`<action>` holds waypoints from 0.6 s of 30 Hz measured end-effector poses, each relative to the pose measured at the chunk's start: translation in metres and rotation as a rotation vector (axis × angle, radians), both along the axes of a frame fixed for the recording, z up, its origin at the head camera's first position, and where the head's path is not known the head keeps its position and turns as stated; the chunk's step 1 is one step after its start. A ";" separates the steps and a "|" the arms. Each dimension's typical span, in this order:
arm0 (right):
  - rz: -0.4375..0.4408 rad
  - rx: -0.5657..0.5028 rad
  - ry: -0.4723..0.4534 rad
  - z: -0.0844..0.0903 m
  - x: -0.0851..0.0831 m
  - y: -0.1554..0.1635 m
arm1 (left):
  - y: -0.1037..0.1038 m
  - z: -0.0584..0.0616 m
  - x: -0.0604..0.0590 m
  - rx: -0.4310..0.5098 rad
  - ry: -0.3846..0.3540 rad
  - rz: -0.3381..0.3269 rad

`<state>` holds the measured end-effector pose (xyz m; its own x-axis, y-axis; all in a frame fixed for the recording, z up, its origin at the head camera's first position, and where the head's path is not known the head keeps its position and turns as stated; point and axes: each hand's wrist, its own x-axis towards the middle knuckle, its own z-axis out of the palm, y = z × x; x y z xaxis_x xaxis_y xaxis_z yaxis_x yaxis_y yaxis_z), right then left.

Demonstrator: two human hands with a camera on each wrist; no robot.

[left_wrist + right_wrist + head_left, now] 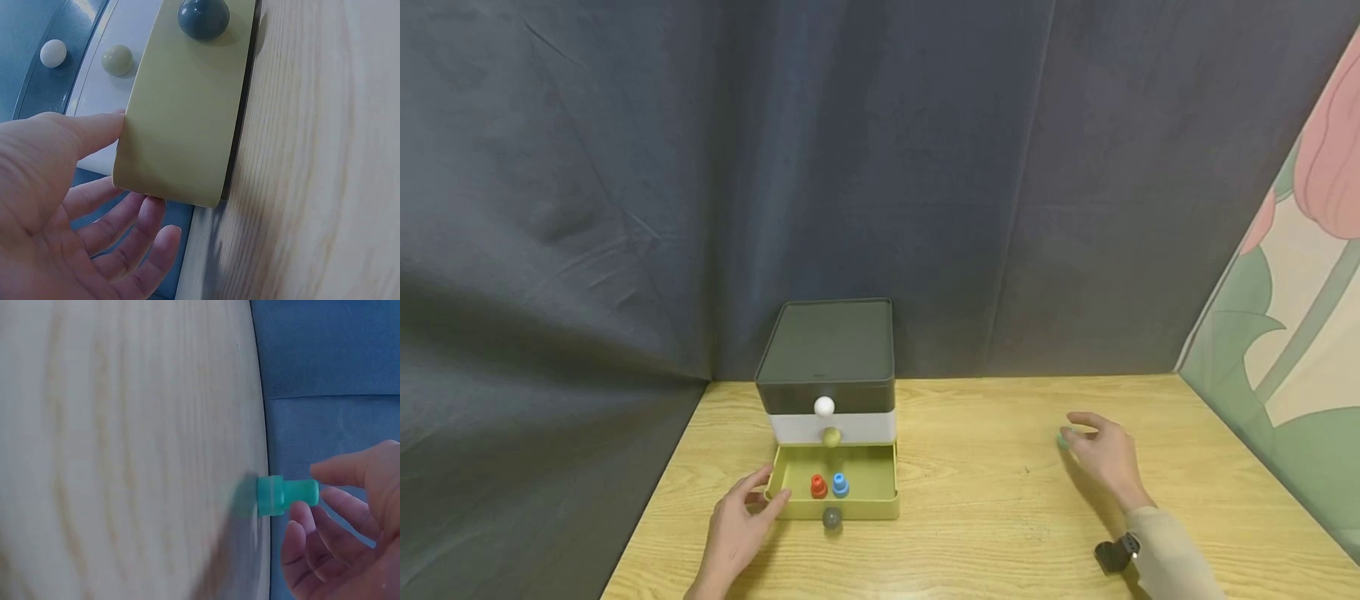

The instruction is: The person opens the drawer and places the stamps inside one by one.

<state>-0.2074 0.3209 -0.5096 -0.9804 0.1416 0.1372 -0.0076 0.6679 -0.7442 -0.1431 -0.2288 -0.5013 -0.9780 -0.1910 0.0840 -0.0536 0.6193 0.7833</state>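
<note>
A small drawer unit (825, 342) stands on the table with its bottom olive-green drawer (880, 510) pulled out. My left hand (735, 525) is at the drawer's left front corner, thumb at the front's top edge and loosely bent fingers along the side. Inside, a red stepped plastic peg (818, 487) and a blue stepped plastic peg (840, 485) stand side by side. At the right, my right hand (1103, 457) reaches around a green stepped plastic peg (289, 495) standing on the table. Thumb and fingers are spread about its narrow top, with a gap at the thumb.
The wooden table (977, 500) spans the space between the drawer unit and the green peg. A dark curtain (955, 183) hangs behind, and a flower-patterned panel (1285, 367) borders the right side. Round knobs, such as the dark one (832, 518), stick out from the drawer fronts.
</note>
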 end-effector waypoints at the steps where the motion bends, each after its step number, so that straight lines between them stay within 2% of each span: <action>1: 0.004 0.003 -0.005 -0.001 0.000 0.001 | 0.000 0.000 0.000 0.002 -0.001 0.000; 18: -0.008 -0.002 -0.042 -0.004 -0.001 0.006 | 0.000 0.001 0.001 0.011 0.002 -0.011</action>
